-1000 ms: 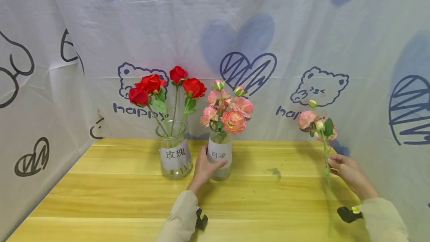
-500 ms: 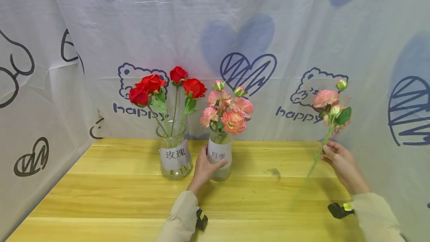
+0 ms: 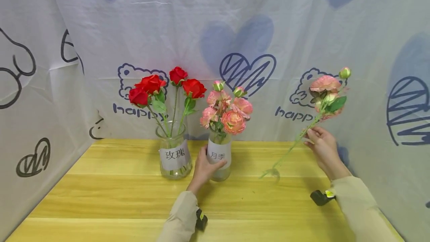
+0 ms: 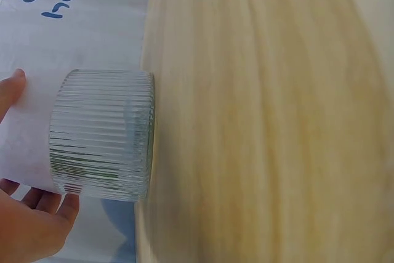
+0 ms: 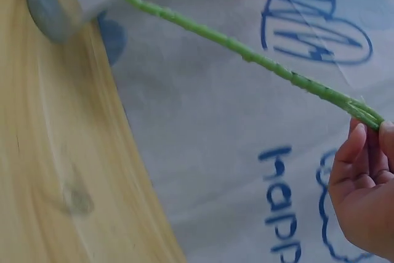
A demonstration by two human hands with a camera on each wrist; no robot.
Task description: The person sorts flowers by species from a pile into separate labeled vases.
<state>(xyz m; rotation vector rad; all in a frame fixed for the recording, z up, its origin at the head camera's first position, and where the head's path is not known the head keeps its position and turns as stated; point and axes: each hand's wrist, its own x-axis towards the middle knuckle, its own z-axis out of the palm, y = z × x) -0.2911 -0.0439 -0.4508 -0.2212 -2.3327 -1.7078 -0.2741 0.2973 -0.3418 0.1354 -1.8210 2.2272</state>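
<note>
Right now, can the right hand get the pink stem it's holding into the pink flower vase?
Probably yes. The right hand pinches the stem in the air, with bare table between it and the vase; only the blooms already in there crowd the mouth.

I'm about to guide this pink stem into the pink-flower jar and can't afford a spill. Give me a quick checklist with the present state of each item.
1. Right hand pinches the loose stem firmly: ok.
2. Left hand holds the pink-flower jar steady: ok, fingers wrap round its labelled side.
3. Jar stands upright on the table: ok.
4. Stem's lower end is lifted clear of the table: cannot tell, its tip hangs very close to the wood.
5. Room in the jar mouth for another stem: cannot tell, the blooms hide the opening.
6. Red-rose jar is out of the stem's path: ok, it stands on the far side of the pink-flower jar.
</note>
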